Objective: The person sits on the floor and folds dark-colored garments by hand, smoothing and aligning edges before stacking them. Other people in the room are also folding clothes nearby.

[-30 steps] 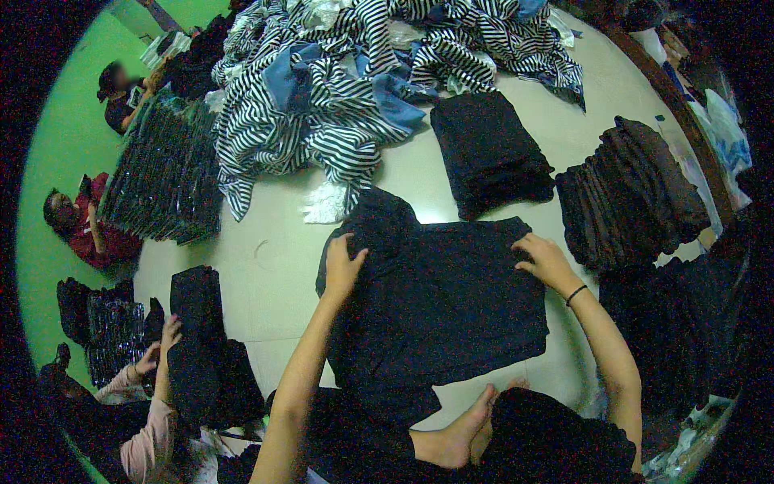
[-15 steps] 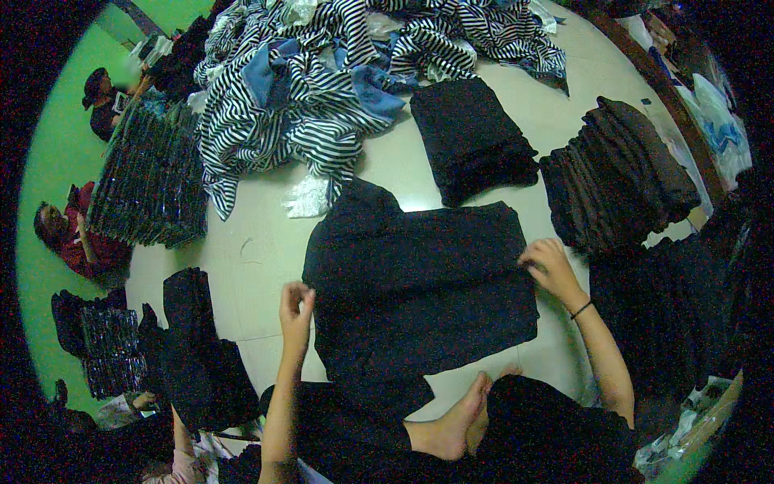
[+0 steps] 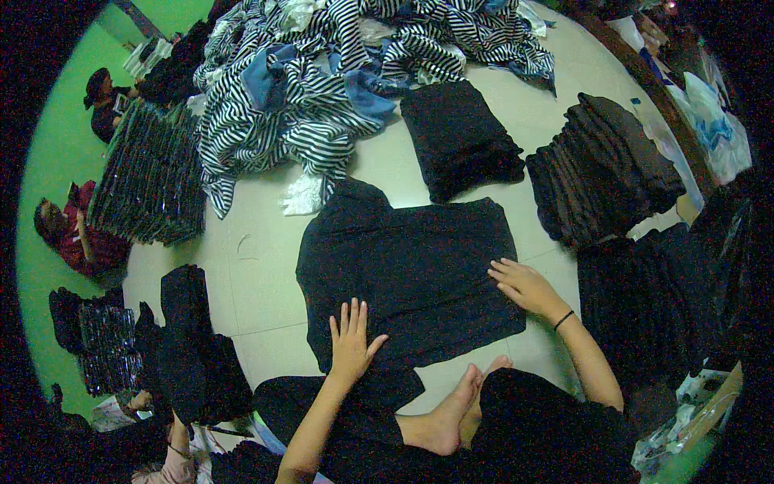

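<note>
1. we're sitting on the pale floor [image 3: 266, 266] w/ a dark garment [image 3: 411, 274] spread flat right in front of us, its near edge by our bare feet [image 3: 451, 407].
2. left hand [image 3: 351, 343]: open, fingers splayed, palm pressed flat on the garment's near-left part. not gripping anything.
3. right hand [image 3: 524, 284]: also open, fingers stretched out flat on the garment's right edge, a thin dark band at the wrist. no pinch that we can see.
4. the garment looks soft & limp, prob. a knit top. it lies w/ small wrinkles and follows the floor, so we judge it light, no stiffness, not fragile.
5. it'll likely slide easily on the smooth floor, so flat palms hold it better than fingertips.
6. best spots to take hold, in our view: the edges & corners, e.g. the right hem under the right hand or the near-left corner by the left hand. pinch both layers, else the cloth sags.
7. around it: a folded dark stack [image 3: 459, 137] far-centre, a taller dark pile [image 3: 601, 173] on the right, a heap of striped clothes [image 3: 322, 89] far-left.
8. other people sit at the left by a stack of bagged garments [image 3: 149, 177]; another person's hand [image 3: 173, 431] shows near-left by a dark folded pile [image 3: 193, 355].
</note>
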Demonstrator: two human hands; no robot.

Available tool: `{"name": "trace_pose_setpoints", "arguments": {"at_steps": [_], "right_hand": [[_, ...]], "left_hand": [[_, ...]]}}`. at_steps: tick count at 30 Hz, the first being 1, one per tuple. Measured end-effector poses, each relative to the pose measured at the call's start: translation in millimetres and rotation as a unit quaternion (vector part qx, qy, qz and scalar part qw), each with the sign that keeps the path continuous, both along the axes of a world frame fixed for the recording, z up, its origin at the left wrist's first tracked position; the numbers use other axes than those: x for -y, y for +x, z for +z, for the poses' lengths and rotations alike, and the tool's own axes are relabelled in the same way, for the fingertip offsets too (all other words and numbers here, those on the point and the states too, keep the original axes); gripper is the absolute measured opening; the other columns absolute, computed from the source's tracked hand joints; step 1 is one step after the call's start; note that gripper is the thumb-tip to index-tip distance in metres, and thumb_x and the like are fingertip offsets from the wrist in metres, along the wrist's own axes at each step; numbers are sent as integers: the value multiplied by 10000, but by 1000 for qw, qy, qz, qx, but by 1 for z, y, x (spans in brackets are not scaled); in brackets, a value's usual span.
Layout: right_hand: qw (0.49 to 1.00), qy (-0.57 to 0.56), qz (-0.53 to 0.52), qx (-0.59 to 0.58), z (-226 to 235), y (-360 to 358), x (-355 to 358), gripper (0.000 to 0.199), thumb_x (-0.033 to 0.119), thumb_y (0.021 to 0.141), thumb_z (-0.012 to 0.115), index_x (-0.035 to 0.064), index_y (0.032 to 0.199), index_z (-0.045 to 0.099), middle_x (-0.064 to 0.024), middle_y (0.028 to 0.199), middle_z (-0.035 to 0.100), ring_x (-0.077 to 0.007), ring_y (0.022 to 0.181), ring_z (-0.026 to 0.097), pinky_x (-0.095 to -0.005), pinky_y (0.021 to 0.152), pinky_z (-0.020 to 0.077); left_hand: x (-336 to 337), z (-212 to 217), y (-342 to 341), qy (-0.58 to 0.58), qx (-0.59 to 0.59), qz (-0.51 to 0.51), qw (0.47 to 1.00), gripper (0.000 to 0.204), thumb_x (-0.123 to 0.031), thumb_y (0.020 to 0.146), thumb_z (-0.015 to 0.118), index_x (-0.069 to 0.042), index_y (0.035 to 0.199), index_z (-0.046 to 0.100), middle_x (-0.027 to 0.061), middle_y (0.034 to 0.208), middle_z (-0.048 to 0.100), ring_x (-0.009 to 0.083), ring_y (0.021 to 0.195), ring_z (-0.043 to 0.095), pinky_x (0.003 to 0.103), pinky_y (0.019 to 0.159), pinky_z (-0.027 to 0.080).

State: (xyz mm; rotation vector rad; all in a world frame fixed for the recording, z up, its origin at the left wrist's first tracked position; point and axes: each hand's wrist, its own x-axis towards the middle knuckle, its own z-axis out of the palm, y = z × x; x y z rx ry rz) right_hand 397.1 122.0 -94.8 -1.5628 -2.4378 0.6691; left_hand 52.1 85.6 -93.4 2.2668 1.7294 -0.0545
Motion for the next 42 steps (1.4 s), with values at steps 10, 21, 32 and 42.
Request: {"name": "trace_pose_setpoints", "arguments": {"at_steps": [10,21,32,42], "right_hand": [[993,26,-99,-63,-7,21,-19,265,265,695,604,60,858,561,-101,848,536,-276,845,492,-354,764,378],[946,-74,-221,-226,13,1,-26,197,174,724,597,18,802,504,-60,702,537,-129,686,526,-253,640,423],[912,-89,-35,-399,44,-215,-64,208,180,753,593,16,850,510,-143,770,592,-217,721,586,-307,639,455],[955,-57,203,-206,17,-259,5,631,240,761,554,-29,1245,253,-256,1306,195,-355,1206,241,-342,985,251]], "left_hand": [[-1,-20,165,9,329,-186,926,330,-238,754,566,-15,990,507,159,984,523,304,921,494,364,787,416],[18,-14,191,6,415,-55,908,160,-138,748,559,-32,857,510,126,834,533,287,799,517,362,692,428],[67,31,39,115,578,411,696,270,-81,790,552,-50,987,370,50,818,443,95,712,455,195,597,414],[83,-10,-32,-4,553,632,543,430,-174,753,601,-21,1082,370,99,1016,392,148,789,447,253,638,391]]}}
